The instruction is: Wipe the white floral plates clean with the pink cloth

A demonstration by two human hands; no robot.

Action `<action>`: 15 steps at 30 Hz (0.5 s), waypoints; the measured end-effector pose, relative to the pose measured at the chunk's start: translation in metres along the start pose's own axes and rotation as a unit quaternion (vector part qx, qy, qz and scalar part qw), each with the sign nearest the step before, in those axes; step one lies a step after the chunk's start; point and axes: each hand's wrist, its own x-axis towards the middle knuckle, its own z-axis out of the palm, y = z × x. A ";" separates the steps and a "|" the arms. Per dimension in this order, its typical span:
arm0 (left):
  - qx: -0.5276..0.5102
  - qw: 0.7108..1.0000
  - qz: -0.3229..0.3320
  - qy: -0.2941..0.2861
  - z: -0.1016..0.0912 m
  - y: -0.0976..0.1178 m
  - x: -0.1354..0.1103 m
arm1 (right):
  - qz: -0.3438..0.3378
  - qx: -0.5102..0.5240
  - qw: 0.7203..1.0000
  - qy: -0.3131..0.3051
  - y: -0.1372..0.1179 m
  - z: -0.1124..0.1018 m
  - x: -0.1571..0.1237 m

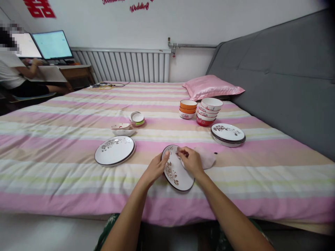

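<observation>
Oval plate (180,176), white with dark rim and brown floral print: lower centre of the frame, between the two hands. Whether its lower rim touches the striped bedsheet (78,181) cannot be told.

Left hand (156,168): grasping the plate at its left rim, thumb laid over the face, other fingers mostly hidden. Right hand (190,161): fingers bunched on a pale cloth (208,158), against the upper right of the plate's face; the cloth trails right onto the sheet.

Edges: the bed's front edge crosses the lower frame, near the plate's bottom rim, with a strip of pink sheet between. Grey headboard (277,59) bounds the right side; white radiator (123,64) stands beyond the far edge, upper left of centre.

Room to move: at left centre, a pair of oval plates (113,151), sheet showing between it and the left hand. Behind that pair, just beside it, shallow dishes (121,129); then small nested bowls (137,118). At right centre, a plate stack (228,134), a short gap from the cloth. Above it, orange-topped bowls (187,108) and a taller bowl stack (209,111) stand close together, pink pillow (211,88) behind. A wide stretch of sheet spans the lower right.
</observation>
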 end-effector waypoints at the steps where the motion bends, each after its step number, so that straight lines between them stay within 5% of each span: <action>1: 0.001 1.000 -0.003 0.000 0.000 0.000 0.000 | 0.001 -0.016 1.000 -0.001 0.001 -0.001 0.000; 10: -0.018 0.999 -0.041 -0.006 -0.001 0.000 -0.002 | 0.050 -0.127 0.989 0.065 0.010 -0.011 -0.005; 15: -0.016 0.999 -0.050 -0.013 -0.003 -0.003 -0.001 | 0.093 0.111 0.985 0.094 0.016 -0.012 0.004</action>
